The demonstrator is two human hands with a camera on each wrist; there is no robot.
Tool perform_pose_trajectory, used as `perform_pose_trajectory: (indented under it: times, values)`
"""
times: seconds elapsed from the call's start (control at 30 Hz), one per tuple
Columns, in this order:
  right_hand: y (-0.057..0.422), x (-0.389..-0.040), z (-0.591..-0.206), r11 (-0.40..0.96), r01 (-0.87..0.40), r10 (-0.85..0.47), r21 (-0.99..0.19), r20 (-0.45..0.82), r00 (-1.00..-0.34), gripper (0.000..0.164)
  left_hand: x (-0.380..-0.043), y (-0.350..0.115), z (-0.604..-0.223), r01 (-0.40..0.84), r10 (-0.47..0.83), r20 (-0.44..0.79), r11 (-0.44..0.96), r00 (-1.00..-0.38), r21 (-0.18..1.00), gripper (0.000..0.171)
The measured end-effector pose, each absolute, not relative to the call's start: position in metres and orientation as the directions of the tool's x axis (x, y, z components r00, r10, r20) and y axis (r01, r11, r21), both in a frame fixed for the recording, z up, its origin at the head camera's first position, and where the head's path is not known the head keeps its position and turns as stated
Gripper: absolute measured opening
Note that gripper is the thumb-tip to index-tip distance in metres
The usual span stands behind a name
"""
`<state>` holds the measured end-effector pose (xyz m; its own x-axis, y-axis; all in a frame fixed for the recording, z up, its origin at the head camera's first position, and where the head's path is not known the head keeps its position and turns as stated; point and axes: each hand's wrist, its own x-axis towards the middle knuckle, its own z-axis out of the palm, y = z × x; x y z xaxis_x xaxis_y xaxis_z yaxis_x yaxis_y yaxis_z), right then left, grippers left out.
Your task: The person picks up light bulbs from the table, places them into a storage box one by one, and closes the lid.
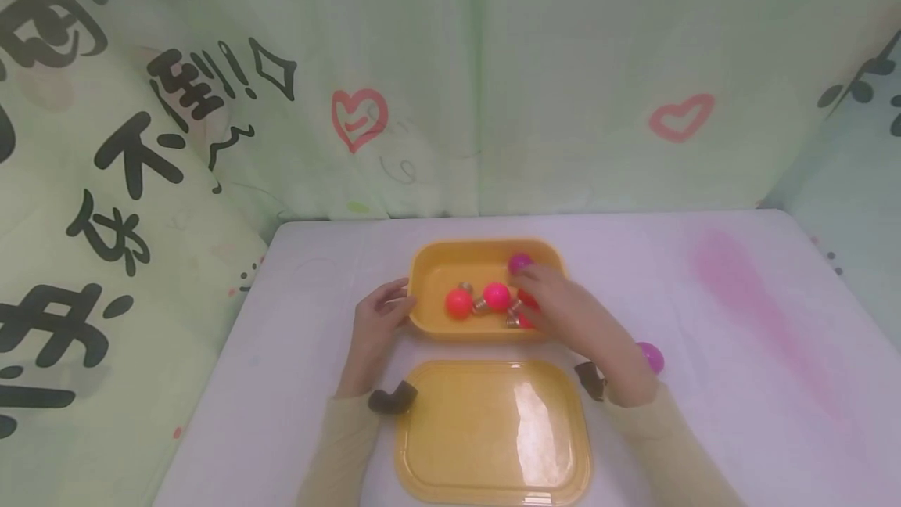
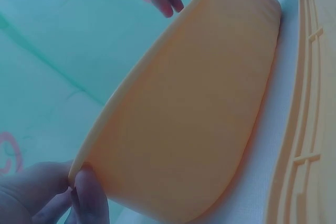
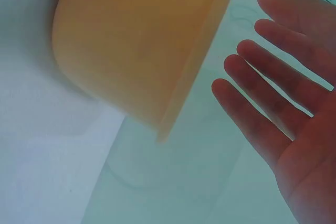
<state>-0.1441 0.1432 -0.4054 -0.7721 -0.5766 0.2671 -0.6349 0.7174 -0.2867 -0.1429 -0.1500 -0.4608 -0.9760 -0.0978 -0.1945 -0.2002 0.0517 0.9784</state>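
At the left end of a yellow plastic box (image 1: 429, 327), my left hand (image 1: 380, 315) pinches the rim between thumb and fingers. The left wrist view shows the fingertips (image 2: 92, 192) right at the box's edge. My right hand (image 1: 563, 307) reaches over the box's right side, and the right wrist view has its fingers (image 3: 273, 77) straight and spread, with nothing held. Inside the box lie several small round bulbs with metal screw bases, among them a red bulb (image 1: 459, 303), a pink bulb (image 1: 497, 296) and a purple bulb (image 1: 520, 263). The right hand partly hides others.
A flat yellow lid (image 1: 486, 433) lies on the white tabletop (image 1: 704, 436) in front of the box. Another purple bulb (image 1: 651, 357) rests beyond the right forearm, partly covered by it. Green curtains (image 1: 528, 84) hang behind and to the sides.
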Motion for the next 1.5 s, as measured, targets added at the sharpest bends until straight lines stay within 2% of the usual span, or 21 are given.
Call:
perform_pose_trajectory:
  times: [0.23,0.43,0.83,1.17,1.37,1.5]
  values:
    - [0.156,-0.138,-0.402,0.746,-0.593,-0.553,-0.302,0.215,-0.805,0.036,-0.134,-0.146,-0.440,-0.193,-0.085,-0.188,0.056,-0.979,0.980,0.040]
    - [0.169,-0.132,-0.403,0.777,-0.541,-0.516,-0.320,0.168,-0.840,0.047,-0.136,-0.145,-0.440,-0.195,-0.088,-0.190,0.047,-0.978,0.980,0.039]
    - [0.197,-0.118,-0.408,0.821,-0.464,-0.455,-0.331,0.109,-0.884,0.045,-0.135,-0.145,-0.441,-0.204,-0.109,-0.195,0.073,-0.975,0.976,0.038]
    - [0.215,-0.110,-0.410,0.856,-0.419,-0.416,-0.304,0.077,-0.906,0.044,-0.149,-0.150,-0.473,-0.191,-0.124,-0.183,0.053,-0.975,0.980,0.040]
    - [0.223,-0.106,-0.411,0.888,-0.363,-0.374,-0.282,0.015,-0.927,0.045,-0.149,-0.150,-0.475,-0.172,-0.124,-0.165,0.050,-0.978,0.984,0.037]
    - [0.231,-0.104,-0.415,0.882,-0.375,-0.383,-0.286,0.031,-0.923,0.044,-0.149,-0.151,-0.475,-0.173,-0.126,-0.166,0.054,-0.978,0.983,0.036]
